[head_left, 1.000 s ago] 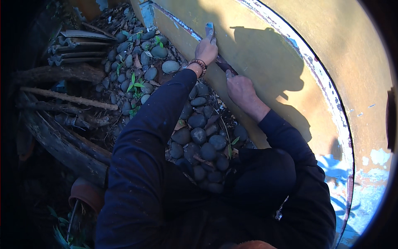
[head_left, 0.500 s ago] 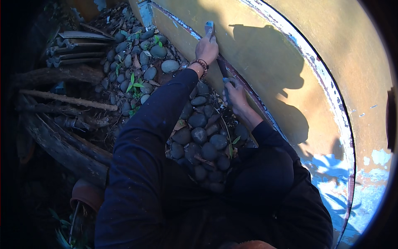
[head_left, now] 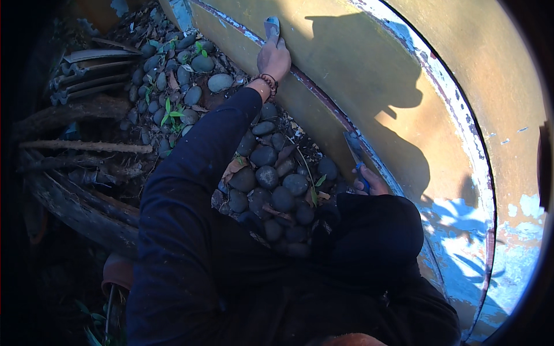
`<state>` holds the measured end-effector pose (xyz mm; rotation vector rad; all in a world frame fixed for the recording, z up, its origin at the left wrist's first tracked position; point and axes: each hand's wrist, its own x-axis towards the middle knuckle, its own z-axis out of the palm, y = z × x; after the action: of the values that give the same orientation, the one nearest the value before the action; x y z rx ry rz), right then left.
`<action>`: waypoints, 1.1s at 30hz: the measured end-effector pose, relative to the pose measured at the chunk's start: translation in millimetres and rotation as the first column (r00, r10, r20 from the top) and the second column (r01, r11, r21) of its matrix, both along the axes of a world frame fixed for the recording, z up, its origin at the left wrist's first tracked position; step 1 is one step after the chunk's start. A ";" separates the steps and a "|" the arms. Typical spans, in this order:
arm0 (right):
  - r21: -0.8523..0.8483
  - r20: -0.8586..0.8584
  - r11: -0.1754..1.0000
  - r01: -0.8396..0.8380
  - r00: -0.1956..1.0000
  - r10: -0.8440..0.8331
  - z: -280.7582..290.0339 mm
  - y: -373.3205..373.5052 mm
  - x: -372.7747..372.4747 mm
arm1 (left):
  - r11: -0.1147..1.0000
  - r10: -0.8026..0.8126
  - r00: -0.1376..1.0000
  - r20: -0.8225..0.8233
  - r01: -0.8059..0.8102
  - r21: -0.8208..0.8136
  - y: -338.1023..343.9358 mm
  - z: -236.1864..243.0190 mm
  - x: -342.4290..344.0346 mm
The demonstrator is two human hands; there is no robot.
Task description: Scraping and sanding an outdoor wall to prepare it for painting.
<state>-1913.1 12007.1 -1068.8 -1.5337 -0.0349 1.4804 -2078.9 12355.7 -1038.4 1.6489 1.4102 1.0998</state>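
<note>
My left hand [head_left: 274, 57] grips a pad [head_left: 272, 27] on the wall [head_left: 369, 75]; my right [head_left: 372, 183] clasps a scraper [head_left: 354, 151], which could gouge paint.

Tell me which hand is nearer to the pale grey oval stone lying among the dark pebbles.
Left. The left hand presses a small grey scraper on the yellow wall, just right of the pale grey oval stone. The right hand, holding a blue-handled scraper, is much farther down the wall.

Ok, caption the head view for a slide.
Left hand presses a scraper on the yellow wall; right hand holds another.
</note>
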 end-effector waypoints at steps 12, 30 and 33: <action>-0.248 0.952 0.938 -0.243 0.116 0.282 -30.1 -23.4 5.5 | 1.000 -0.011 0.999 -0.040 0.010 -0.012 9.6 -7.9 -7.4; -0.125 0.940 0.923 -0.365 0.255 0.227 4.8 -1.0 0.8 | 0.944 -0.133 0.960 0.247 0.198 -0.262 -91.0 -24.0 20.7; -0.282 0.942 0.900 -0.334 0.080 0.325 6.7 2.0 0.2 | 0.899 -0.154 0.926 0.346 0.276 -0.340 -125.4 -26.2 30.7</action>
<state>-1912.9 12009.0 -1062.1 -2.3519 -1.2864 0.4217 -2048.2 12230.3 -1064.5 1.2511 1.1167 0.8445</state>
